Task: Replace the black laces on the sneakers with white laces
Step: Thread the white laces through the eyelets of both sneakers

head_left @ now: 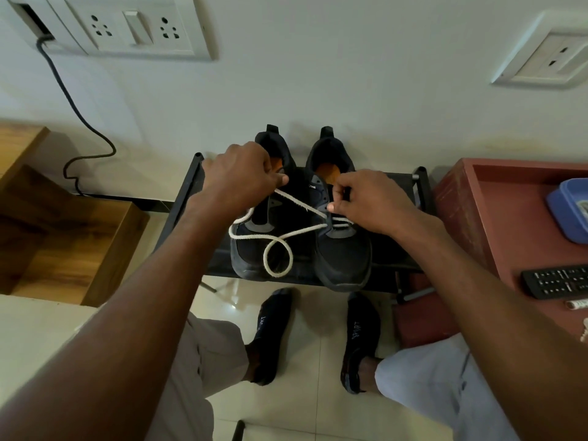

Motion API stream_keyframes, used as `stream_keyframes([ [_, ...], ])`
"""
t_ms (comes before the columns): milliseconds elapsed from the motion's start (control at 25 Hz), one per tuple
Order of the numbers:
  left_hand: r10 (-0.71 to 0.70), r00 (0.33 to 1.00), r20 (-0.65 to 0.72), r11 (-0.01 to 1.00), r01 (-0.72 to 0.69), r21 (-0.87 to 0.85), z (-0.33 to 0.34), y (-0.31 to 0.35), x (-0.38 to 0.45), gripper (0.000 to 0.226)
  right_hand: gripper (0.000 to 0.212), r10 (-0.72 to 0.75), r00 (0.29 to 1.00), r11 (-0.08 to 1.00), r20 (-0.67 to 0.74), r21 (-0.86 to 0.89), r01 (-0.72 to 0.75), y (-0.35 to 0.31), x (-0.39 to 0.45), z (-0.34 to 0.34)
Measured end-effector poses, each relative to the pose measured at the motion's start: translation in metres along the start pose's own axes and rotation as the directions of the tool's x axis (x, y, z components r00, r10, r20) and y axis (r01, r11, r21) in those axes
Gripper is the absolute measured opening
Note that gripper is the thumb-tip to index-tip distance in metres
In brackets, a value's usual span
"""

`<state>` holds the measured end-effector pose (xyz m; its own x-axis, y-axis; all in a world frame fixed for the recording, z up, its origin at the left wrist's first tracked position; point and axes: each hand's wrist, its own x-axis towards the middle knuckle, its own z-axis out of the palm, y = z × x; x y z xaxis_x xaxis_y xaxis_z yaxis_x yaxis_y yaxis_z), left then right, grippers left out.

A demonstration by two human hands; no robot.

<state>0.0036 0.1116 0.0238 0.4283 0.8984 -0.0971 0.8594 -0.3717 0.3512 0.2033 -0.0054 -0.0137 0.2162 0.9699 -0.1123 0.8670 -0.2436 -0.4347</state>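
Two black sneakers stand side by side on a low black rack (191, 186), toes toward me: the left sneaker (254, 249) and the right sneaker (345, 256). A white lace (280, 246) runs through the lowest eyelets of the right sneaker and loops across the toe of the left one. My left hand (241, 173) pinches one end of the lace above the left sneaker. My right hand (366, 198) pinches the lace at the eyelets on the right sneaker's tongue. I see no black lace.
A red-brown cabinet (461, 192) at the right carries a blue tub (569, 208) and a remote control (556, 281). A wooden unit (63, 243) stands at the left. A black cable (73, 100) hangs down the wall. My feet in black socks (273, 332) are below the rack.
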Motion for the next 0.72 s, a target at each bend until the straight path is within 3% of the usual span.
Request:
stream_keyframes([
  [80,-0.021,1.0,-0.017,0.998,0.022,0.053,0.001,0.002,-0.001,0.028,0.014,-0.063,0.996,0.993,-0.07,0.099,0.069,-0.017,-0.005,-0.002],
  [120,-0.005,0.999,-0.036,0.996,0.008,0.084,0.002,0.004,0.0,0.025,0.009,-0.105,0.994,0.987,-0.04,0.116,0.109,-0.024,-0.009,-0.001],
  [160,0.029,0.998,-0.053,0.995,-0.023,0.101,0.003,0.007,0.0,0.022,0.005,-0.147,0.989,0.986,0.032,0.086,0.144,-0.03,-0.012,0.002],
  [280,0.152,0.988,0.004,0.988,-0.152,-0.019,0.007,0.019,0.001,0.014,0.029,-0.153,0.948,0.971,0.279,-0.138,0.198,-0.04,-0.021,0.018],
  [400,0.276,0.953,0.122,0.954,-0.256,-0.156,0.013,0.031,-0.002,0.019,0.058,-0.018,0.97,0.987,0.242,-0.149,0.056,-0.044,-0.024,0.019],
  [440,0.303,0.944,0.132,0.945,-0.28,-0.168,0.015,0.034,-0.002,0.02,0.057,0.04,0.983,0.995,0.18,-0.1,-0.023,-0.043,-0.024,0.016],
  [520,0.323,0.939,0.12,0.935,-0.297,-0.195,0.02,0.038,-0.002,0.02,0.034,0.162,0.985,0.985,0.052,0.055,-0.165,-0.038,-0.025,0.01],
  [600,0.32,0.943,0.095,0.915,-0.282,-0.288,0.021,0.041,-0.002,0.019,0.013,0.297,0.954,0.871,0.048,0.395,-0.291,-0.036,-0.03,0.002],
  [680,0.318,0.944,0.086,0.842,-0.24,-0.483,0.02,0.046,-0.004,0.019,0.01,0.366,0.91,0.57,0.193,0.727,-0.383,-0.037,-0.039,-0.012],
  [720,0.327,0.939,0.107,0.777,-0.202,-0.596,0.018,0.05,-0.007,0.021,0.008,0.366,0.902,0.445,0.228,0.809,-0.385,-0.038,-0.043,-0.021],
])
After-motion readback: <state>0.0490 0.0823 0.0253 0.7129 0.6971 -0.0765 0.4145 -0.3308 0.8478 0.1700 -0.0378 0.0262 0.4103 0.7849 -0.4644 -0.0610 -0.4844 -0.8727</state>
